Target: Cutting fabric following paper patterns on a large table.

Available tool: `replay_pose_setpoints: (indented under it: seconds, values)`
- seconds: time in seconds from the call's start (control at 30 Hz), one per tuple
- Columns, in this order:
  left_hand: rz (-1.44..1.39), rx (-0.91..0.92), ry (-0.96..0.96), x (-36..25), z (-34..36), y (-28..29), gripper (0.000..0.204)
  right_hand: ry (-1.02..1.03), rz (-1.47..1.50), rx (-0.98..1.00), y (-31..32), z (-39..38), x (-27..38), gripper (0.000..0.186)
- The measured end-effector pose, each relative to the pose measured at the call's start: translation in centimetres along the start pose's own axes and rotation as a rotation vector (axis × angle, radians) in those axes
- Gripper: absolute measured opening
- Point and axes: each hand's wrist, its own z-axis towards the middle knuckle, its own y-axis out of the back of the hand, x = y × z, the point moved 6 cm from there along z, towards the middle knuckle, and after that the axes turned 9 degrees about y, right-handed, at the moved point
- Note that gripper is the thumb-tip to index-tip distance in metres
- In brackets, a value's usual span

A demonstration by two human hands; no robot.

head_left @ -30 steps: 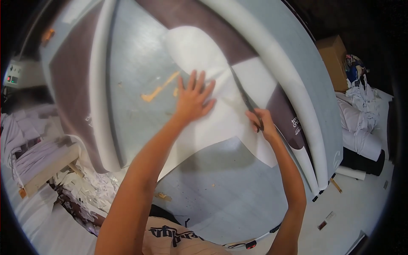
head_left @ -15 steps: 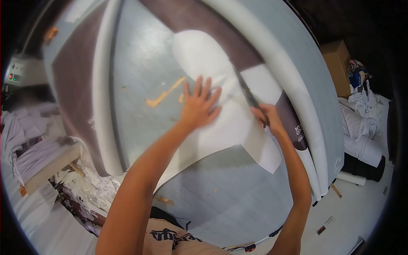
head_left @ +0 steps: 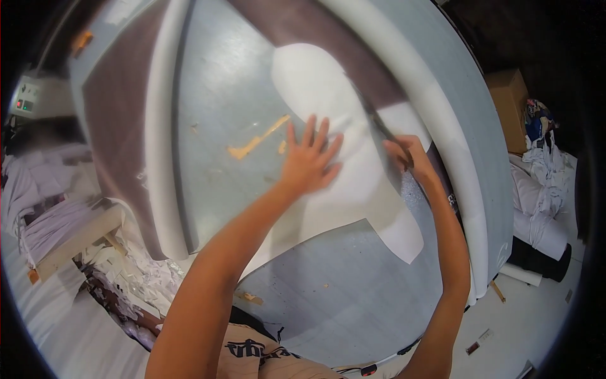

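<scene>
Your right hand grips the scissors at the right edge of the white sheet, long axis slanting, tips aimed away and leftward; your left hand presses down, fingers spread.

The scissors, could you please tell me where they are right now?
In the head view, the scissors are right of centre, in the right hand, at the right edge of the white sheet.
</scene>
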Motion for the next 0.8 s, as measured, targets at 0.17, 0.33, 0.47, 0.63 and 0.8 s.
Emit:
replay_pose_setpoints:
  seconds: [0.17, 0.33, 0.47, 0.63, 0.8]
  values:
    - [-0.015, 0.007, 0.006, 0.2, 0.0, -0.1, 0.058, -0.001, -0.099, 0.054, -0.1, 2.1, 0.3, 0.038]
    - [-0.034, 0.013, 0.011, 0.2, 0.0, -0.1, 0.058, 0.020, -0.095, 0.081, 1.0, 3.8, 1.2, 0.042]
    - [-0.046, 0.009, 0.006, 0.2, 0.1, -0.2, 0.058, 0.068, -0.109, 0.149, 1.8, 5.0, 1.9, 0.041]
    - [-0.067, -0.010, 0.012, 1.0, 0.2, 0.3, 0.059, 0.098, -0.113, 0.162, 2.4, 6.9, 3.1, 0.042]
    - [-0.062, 0.026, 0.016, 0.3, 0.3, 0.1, 0.060, 0.041, -0.196, 0.253, 3.2, 9.2, 3.4, 0.038]
